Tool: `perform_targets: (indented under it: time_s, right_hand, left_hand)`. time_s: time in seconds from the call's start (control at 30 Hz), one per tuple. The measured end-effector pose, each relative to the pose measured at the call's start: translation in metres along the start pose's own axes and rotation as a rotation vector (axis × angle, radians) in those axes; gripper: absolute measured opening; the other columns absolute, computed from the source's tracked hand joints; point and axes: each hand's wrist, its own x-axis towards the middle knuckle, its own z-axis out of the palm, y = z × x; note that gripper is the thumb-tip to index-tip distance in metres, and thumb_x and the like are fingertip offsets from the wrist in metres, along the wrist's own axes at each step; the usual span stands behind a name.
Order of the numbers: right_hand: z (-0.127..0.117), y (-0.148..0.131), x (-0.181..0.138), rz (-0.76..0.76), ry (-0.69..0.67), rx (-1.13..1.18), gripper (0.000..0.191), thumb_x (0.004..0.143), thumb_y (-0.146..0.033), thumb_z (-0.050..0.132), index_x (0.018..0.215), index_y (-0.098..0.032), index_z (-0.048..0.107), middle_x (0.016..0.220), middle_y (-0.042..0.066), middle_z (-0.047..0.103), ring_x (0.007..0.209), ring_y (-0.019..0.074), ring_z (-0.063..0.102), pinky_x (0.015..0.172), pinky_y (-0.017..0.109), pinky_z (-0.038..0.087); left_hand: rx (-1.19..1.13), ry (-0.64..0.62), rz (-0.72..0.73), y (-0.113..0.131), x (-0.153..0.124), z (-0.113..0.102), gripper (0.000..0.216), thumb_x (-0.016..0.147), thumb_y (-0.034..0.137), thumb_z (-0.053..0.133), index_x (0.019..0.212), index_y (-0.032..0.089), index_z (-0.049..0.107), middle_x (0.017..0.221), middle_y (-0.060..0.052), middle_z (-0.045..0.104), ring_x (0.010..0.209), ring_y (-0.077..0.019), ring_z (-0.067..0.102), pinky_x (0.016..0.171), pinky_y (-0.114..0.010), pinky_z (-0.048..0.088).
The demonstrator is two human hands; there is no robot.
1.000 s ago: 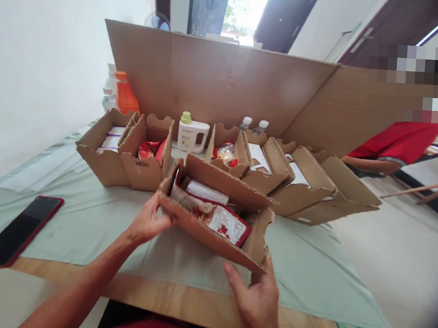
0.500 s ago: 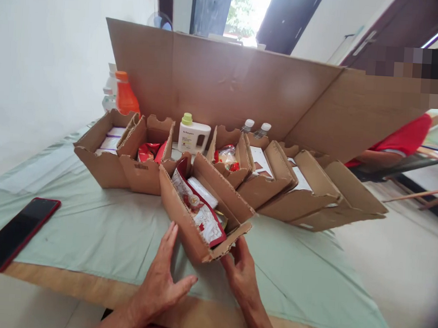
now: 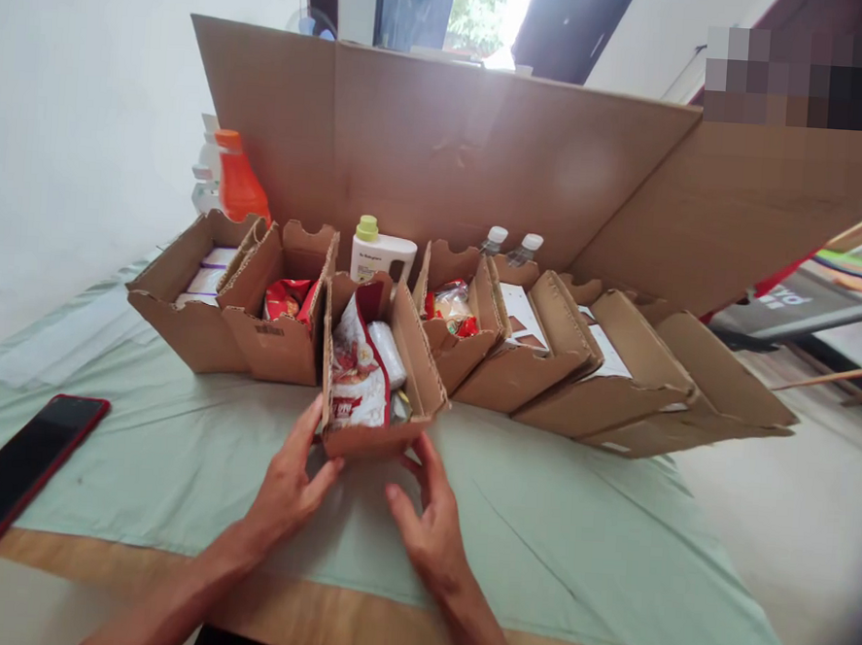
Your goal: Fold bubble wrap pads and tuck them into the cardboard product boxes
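An open cardboard box [image 3: 365,440] stands on the green cloth [image 3: 175,453], its far end pushed between two boxes of a row. It holds a red-and-white packet [image 3: 354,381] and a white wrapped item [image 3: 387,352]. My left hand [image 3: 285,489] touches the box's near left corner with fingers stretched out. My right hand [image 3: 429,522] is at the near right corner, fingers spread and fingertips against the front wall. Neither hand grips anything.
Several open cardboard boxes [image 3: 276,337] sit in a row before a tall cardboard sheet [image 3: 442,148]. Behind them stand a white jug with a green cap [image 3: 378,254], two small bottles [image 3: 512,248] and an orange bottle [image 3: 236,182]. A phone [image 3: 13,467] lies at left.
The box was held tilted in both hands, then set down, turned lengthwise and slid away from me into the gap in the row. My hands have let go and rest at its near corners.
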Motion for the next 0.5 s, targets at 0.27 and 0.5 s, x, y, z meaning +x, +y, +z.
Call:
perform_targets:
  time_s: [0.27, 0.5]
  right_hand:
    - [-0.003, -0.002, 0.039, -0.021, 0.053, -0.167, 0.038, 0.092, -0.026, 0.056, 0.127, -0.02, 0.066, 0.128, 0.014, 0.071, 0.114, 0.0236, 0.069, 0.092, 0.04, 0.061]
    - [-0.039, -0.057, 0.095, -0.15, 0.107, -0.254, 0.052, 0.094, -0.027, 0.056, 0.145, -0.021, 0.05, 0.098, 0.004, 0.074, 0.078, 0.0144, 0.07, 0.079, 0.032, 0.059]
  left_hand:
    - [0.244, 0.082, -0.154, -0.014, 0.069, -0.002, 0.042, 0.091, 0.031, 0.053, 0.128, 0.016, 0.065, 0.09, -0.007, 0.074, 0.069, -0.0201, 0.066, 0.075, -0.036, 0.056]
    - [0.084, 0.031, -0.203, -0.004, 0.059, -0.002, 0.06, 0.09, 0.028, 0.055, 0.147, 0.015, 0.047, 0.09, -0.004, 0.075, 0.072, -0.016, 0.069, 0.066, -0.028, 0.055]
